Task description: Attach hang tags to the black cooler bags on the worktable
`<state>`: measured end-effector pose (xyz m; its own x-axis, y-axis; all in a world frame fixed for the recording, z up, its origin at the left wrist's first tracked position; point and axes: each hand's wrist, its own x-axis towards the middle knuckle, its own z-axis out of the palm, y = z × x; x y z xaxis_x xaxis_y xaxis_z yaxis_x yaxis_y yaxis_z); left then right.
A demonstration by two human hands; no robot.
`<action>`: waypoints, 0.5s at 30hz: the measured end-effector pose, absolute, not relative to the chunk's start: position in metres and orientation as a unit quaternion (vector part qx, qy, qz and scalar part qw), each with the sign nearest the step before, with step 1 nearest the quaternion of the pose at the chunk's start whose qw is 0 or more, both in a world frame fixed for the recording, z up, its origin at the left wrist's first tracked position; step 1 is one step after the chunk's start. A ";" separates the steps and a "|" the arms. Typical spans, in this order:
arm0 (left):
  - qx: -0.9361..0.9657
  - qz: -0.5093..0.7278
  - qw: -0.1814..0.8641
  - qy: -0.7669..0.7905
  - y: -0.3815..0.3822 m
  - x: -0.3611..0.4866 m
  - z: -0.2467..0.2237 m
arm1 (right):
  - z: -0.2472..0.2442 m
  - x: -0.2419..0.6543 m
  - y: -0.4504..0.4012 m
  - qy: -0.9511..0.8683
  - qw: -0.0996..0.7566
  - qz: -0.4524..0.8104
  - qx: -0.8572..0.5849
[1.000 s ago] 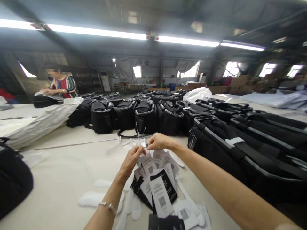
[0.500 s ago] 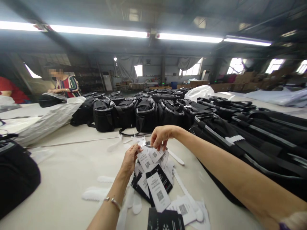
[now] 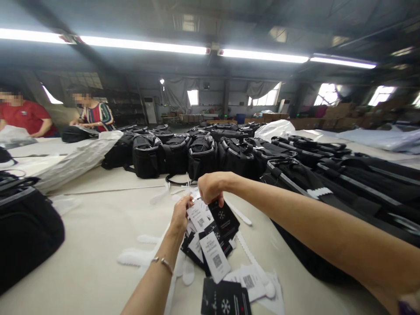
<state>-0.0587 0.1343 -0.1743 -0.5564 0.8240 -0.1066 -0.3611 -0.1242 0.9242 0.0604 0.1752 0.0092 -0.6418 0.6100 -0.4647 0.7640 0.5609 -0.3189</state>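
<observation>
A bunch of paper tags [image 3: 215, 257], some black and some white with square codes, hangs and spreads from the left hand [image 3: 181, 213] down toward the wearer, over a pale table [image 3: 98, 227]. The left hand's thumb and fingers are pinched together on the upper end of the bunch. The right hand [image 3: 210, 188], just beside it and bent down from the wrist, is curled over the top of a black tag [image 3: 225, 219] printed with a white snowflake (I cannot tell whether its fingertips clamp it, since the knuckles hide them). Below both hands, nearer the wearer, lie black cards [image 3: 223, 298] and white cards [image 3: 248, 283]. White strips [image 3: 135, 257], a few with toothed edges, lie around the tags and to the left of the left wrist, which wears a bracelet [image 3: 162, 263]. Beyond the hands stands a row of black bags [image 3: 202, 158]; more bags fill the right hand's side. Far off to the left hand's side, two people [image 3: 102, 116] are at another table.
</observation>
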 end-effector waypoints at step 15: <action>0.215 0.682 0.309 0.627 0.153 -0.063 -0.189 | -0.077 0.135 0.182 0.610 -0.308 -0.596 0.423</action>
